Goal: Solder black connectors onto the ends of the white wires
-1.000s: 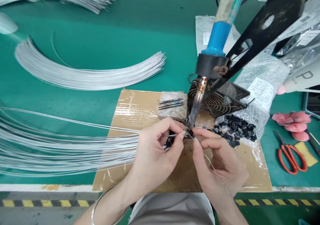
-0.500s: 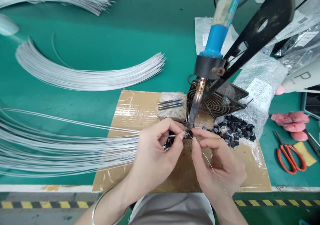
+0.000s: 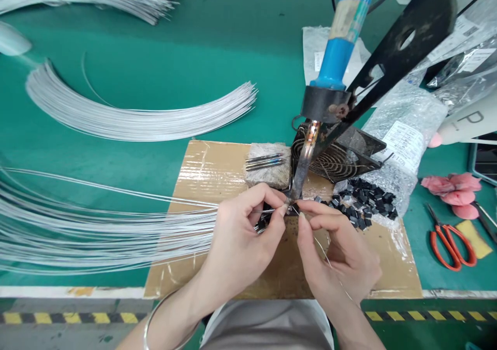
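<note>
My left hand (image 3: 246,233) is closed in a pinch on the end of a thin white cable (image 3: 268,212), just under the hot end of a soldering iron (image 3: 301,176). Thumb and forefinger of my right hand (image 3: 339,254) grip a strand of solder wire (image 3: 323,250), which trails back across the palm. Both sets of fingertips almost meet at the iron's tip. A small dark piece sits between them, too covered to make out fully. More white cables (image 3: 182,231) run in from the left, passing behind my left hand.
A black stand arm (image 3: 411,34) holds the iron above a fan (image 3: 337,156). Small black parts (image 3: 365,200) are heaped on cardboard (image 3: 209,169) beside bubble wrap (image 3: 411,117). Red-handled scissors (image 3: 452,249) lie right. A curved cable bundle (image 3: 143,122) lies behind; a wrapped pad (image 3: 267,176) bears thin rods.
Both hands keep nearly the same place and grip at the iron's tip. The whole view has shifted very slightly.
</note>
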`<control>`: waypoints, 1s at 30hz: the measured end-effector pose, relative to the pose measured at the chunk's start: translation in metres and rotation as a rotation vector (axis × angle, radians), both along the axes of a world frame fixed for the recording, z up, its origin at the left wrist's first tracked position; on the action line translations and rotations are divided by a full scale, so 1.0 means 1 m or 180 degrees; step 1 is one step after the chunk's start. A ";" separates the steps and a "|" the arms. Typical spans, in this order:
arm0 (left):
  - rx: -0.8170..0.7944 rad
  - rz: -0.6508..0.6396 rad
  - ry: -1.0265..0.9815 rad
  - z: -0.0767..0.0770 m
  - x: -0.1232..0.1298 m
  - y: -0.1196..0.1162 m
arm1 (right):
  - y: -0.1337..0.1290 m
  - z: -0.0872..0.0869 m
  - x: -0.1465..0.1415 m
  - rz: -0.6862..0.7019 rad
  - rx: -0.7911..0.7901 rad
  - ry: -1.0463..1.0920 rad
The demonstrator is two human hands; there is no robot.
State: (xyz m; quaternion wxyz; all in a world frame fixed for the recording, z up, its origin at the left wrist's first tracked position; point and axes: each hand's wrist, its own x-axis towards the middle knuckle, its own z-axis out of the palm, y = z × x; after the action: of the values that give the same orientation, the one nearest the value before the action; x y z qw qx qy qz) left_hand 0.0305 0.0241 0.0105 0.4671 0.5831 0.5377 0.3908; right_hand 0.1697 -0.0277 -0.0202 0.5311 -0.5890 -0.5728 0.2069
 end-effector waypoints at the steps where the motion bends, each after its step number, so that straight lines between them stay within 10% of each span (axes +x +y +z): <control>1: 0.0011 0.0001 -0.0001 0.000 0.000 0.000 | 0.000 0.000 0.000 -0.0006 0.0015 0.0008; 30: -0.0014 0.0061 -0.0007 0.000 -0.001 0.001 | -0.001 0.001 -0.001 0.0016 0.0070 0.0006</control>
State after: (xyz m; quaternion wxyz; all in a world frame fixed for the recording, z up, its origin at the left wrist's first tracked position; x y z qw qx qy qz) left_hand 0.0298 0.0249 0.0102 0.4652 0.5764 0.5436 0.3948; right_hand 0.1683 -0.0283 -0.0193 0.5375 -0.5815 -0.5761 0.2025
